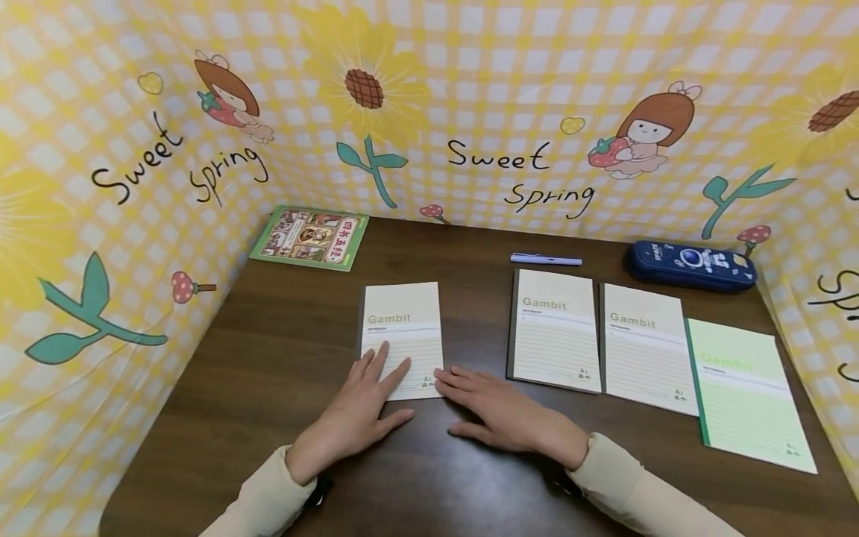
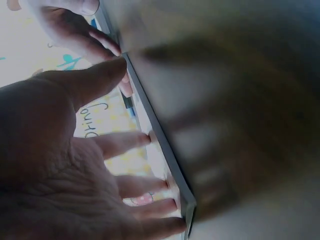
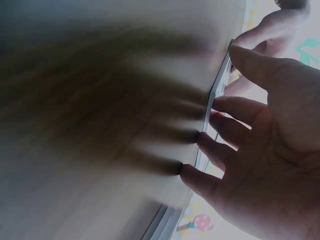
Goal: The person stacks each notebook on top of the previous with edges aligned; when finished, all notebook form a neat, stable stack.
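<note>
A cream Gambit notebook (image 1: 403,304) with a dark spine lies flat on the table between the two hands. My left hand (image 1: 362,406) rests on its lower left part with fingers spread and fairly straight. At its lower right edge, the fingertips of my right hand (image 1: 499,409) touch the notebook, the fingers stretched out. Seen low in the left wrist view, the notebook's edge (image 2: 159,131) runs under the left fingertips. In the right wrist view, the right fingertips (image 3: 187,172) press down along the notebook's side. Neither hand grips anything.
Two more cream notebooks (image 1: 553,328) (image 1: 644,347) and a green one (image 1: 751,388) lie in a row at the right. Behind them are a blue pen (image 1: 546,259) and a navy pencil case (image 1: 691,266). A green-bordered book (image 1: 309,237) lies back left. Patterned cloth (image 1: 416,89) walls the table.
</note>
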### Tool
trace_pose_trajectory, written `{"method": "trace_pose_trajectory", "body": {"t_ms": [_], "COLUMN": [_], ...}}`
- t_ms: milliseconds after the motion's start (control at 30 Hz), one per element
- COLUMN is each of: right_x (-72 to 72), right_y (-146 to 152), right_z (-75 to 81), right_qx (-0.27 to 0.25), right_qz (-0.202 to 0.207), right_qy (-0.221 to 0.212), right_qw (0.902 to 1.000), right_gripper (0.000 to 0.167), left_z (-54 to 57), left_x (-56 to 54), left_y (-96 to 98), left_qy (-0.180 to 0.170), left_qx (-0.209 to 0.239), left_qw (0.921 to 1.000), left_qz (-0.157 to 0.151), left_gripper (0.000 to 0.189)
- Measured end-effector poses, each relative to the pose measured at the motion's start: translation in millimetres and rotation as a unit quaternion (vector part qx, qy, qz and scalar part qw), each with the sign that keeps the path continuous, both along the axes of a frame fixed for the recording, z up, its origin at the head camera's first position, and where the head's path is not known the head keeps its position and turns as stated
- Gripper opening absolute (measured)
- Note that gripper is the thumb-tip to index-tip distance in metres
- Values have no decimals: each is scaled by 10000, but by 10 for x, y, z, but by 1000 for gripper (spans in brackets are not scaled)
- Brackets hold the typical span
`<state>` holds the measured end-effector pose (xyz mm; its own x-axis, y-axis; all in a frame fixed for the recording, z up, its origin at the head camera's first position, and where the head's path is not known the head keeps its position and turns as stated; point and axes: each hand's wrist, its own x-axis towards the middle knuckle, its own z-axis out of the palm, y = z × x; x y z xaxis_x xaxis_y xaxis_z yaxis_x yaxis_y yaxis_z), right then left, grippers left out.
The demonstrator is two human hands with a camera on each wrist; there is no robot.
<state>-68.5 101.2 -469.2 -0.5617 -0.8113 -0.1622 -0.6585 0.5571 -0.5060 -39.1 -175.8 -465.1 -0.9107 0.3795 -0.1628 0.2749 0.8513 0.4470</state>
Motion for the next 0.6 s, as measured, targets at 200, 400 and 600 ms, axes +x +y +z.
{"method": "trace_pose_trajectory", "body": {"t_ms": [200, 400, 600], "right_x": [49, 63, 64], "right_y": [159, 198, 162], "right_z": [61, 64, 41], "right_qx": [62, 51, -296], "right_qz": [-277, -387, -625], "right_qy": [-36, -31, 41], "right_qw": [9996, 9992, 9976], "right_gripper": [67, 68, 65], "left_z": [-10, -16, -18], "left_x": [24, 33, 14], "left_y": [41, 46, 33], "left_qy": [-18, -61, -83], "left_qx": [91, 118, 250], "left_qw": [9983, 9974, 9974], "left_qz": [-568, -707, -669], "left_gripper": [76, 77, 74]}}
